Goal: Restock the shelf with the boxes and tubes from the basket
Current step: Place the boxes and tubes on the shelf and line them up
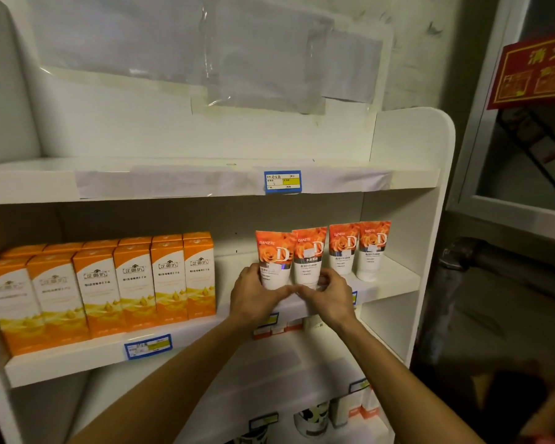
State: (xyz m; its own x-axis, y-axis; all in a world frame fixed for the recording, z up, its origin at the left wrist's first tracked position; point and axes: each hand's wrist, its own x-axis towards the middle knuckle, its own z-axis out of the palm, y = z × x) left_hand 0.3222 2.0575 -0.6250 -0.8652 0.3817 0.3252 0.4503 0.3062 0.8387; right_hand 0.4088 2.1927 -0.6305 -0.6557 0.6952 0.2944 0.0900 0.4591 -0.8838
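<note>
White laminate shelf unit (407, 193) with 3 visible tiers, set against a scuffed grey wall (430, 43); clear plastic sheeting (253, 59) is taped over the upper back panel. The top tier carries nothing but paper strips and a blue-and-yellow price label (282, 181) on its front edge. On the middle shelf board (77, 363), at left, stand orange-and-white cardboard boxes (109, 283) in 2 rows, 6 across the front, touching side by side. At right stand 4 orange rose-printed tubes marked "D", caps down. The left hand (253, 296) curls around the lower part of the leftmost tube (274, 261); the right hand (329, 296) curls its fingers at the base of the second tube (310, 256). The 2 hands meet in front of these tubes, which touch each other and lean slightly. The other 2 tubes (358, 249) stand just beside them, apart from the hands. A second blue-and-yellow label (148, 346) sits on the front edge below the boxes. To the right, a red sign with gold characters (532, 72) is cut off by the frame edge, above a grey metal-framed panel (510, 193). The lower tier holds small boxes and dark containers (311, 421), too dim and blurred to identify. The basket is out of view. The bottom right corner is dark and indistinct.
</note>
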